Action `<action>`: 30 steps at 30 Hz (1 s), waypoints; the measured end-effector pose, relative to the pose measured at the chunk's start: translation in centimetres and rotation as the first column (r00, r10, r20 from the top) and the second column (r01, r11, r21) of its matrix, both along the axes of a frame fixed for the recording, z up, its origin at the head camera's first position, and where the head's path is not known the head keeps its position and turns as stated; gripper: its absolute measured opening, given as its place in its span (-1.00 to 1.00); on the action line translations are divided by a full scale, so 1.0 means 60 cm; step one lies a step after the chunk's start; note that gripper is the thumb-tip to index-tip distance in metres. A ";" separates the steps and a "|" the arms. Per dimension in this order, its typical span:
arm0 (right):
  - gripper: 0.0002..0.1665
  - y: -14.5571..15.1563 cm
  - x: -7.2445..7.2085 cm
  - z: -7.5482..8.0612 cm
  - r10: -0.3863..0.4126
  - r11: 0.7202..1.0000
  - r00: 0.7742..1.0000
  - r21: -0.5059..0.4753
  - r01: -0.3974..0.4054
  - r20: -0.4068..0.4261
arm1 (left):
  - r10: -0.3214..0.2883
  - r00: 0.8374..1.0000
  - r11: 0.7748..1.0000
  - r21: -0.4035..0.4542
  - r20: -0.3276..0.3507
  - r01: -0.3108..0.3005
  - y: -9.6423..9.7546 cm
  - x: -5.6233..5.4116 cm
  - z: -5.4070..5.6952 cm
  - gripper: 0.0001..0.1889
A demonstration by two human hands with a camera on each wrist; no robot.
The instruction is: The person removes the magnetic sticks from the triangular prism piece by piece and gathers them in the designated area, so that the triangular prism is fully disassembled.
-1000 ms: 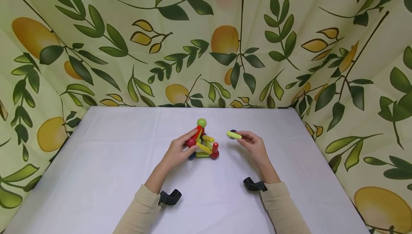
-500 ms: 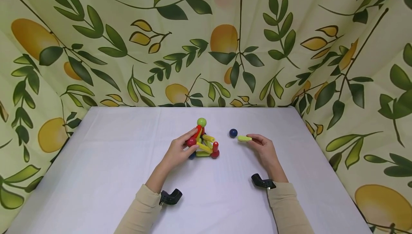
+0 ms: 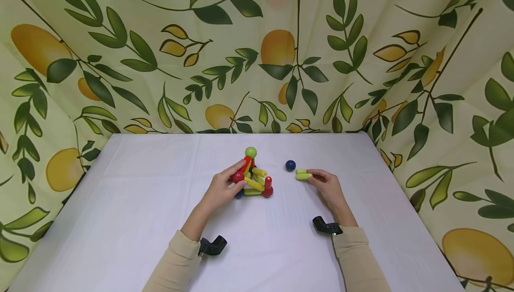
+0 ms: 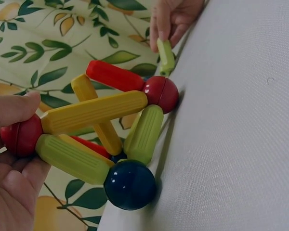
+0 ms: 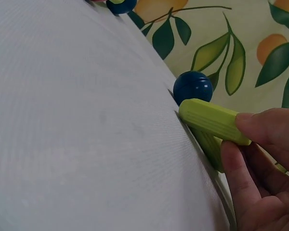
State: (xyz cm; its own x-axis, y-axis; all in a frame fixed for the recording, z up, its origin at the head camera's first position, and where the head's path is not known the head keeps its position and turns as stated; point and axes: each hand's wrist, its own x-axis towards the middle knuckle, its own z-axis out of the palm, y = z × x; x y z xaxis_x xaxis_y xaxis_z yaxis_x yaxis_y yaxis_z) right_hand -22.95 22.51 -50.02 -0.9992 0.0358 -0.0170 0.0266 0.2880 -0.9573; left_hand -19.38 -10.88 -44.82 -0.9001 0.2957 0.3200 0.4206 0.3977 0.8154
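My left hand [image 3: 220, 189] grips a red ball [image 4: 21, 136] at one corner of a magnetic stick-and-ball structure [image 3: 254, 184], which stands on the table. Yellow, green and red sticks join its red and dark blue balls, and a green ball [image 3: 250, 152] tops it. A short red stick [image 4: 114, 75] juts freely from another red ball [image 4: 161, 95]. To the right, my right hand [image 3: 329, 189] pinches a light green stick [image 5: 214, 120] between thumb and fingers. A second green stick [image 5: 209, 149] lies just under it, partly hidden; whether the two touch, I cannot tell.
A loose dark blue ball [image 3: 290, 165] lies on the white-covered table [image 3: 257, 256], just beyond the green sticks. A leaf-and-fruit patterned curtain [image 3: 241, 73] rises behind the table and along both sides. Each wrist wears a black camera [image 3: 213, 245].
My right hand has drawn right with the green stick, baring the blue ball, then dipped slightly. A second green stick now shows beside the first. My left hand keeps its hold on the structure.
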 end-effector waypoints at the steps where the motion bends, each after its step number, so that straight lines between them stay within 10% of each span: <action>1: -0.62 0.000 0.000 0.000 0.002 1.000 1.000 0.001 -0.002 -0.001 | 0.001 1.000 1.000 -0.001 0.000 -0.001 0.000 0.000 0.000 -0.40; 30: -0.71 0.001 -0.004 -0.007 -0.115 0.980 0.993 0.161 0.117 -0.019 | 0.003 1.000 1.000 0.000 -0.012 -0.003 0.000 0.002 0.001 -0.40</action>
State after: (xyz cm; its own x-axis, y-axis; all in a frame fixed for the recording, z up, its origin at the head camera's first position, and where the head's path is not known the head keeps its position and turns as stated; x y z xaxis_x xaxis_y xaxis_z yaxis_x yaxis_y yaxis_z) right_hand -23.18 22.57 -50.43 -0.9882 0.1531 0.0079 0.0602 0.4345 -0.8987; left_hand -19.27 -10.85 -44.76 -0.8971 0.2931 0.3308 0.4291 0.3990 0.8103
